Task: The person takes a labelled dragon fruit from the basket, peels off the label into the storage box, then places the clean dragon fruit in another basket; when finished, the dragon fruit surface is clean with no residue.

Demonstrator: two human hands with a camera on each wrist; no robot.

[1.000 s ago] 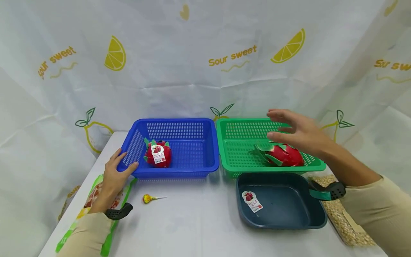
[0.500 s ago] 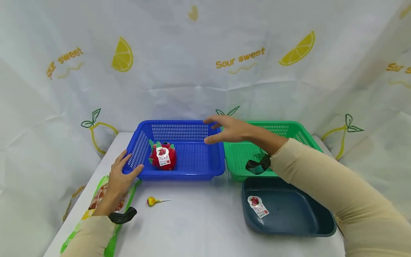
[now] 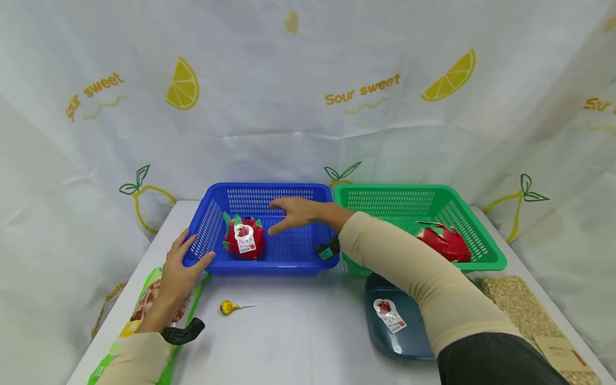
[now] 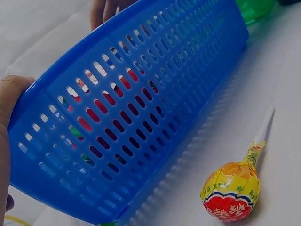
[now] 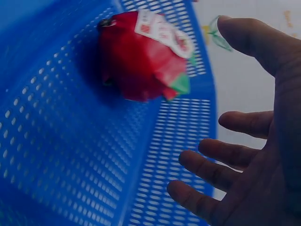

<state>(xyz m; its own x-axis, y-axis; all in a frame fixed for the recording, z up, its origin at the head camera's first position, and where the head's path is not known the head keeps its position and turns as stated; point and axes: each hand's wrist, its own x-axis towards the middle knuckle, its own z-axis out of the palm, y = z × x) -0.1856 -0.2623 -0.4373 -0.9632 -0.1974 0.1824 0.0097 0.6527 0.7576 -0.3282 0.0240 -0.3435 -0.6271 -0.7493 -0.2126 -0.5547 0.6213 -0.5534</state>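
Note:
A red dragon fruit with green scales and a white label sits in the left part of the blue plastic basket. My left hand holds that basket's front left corner, thumb over the front rim and fingers at the left side. Above the basket, my right hand reaches in from the right, its thumb and fingers spread and nothing between them. In the right wrist view the dragon fruit is apart from the fingertips. The lollipop lies on the table in front of the basket.
A green basket with another dragon fruit stands at the right, partly behind my right sleeve. Before it is a dark blue-green basin with a label. Grain packet lies right, green bag left.
My right hand has swept left from above the green basket to above the blue one, lowering toward the dragon fruit there. The left hand stays at the blue basket's corner.

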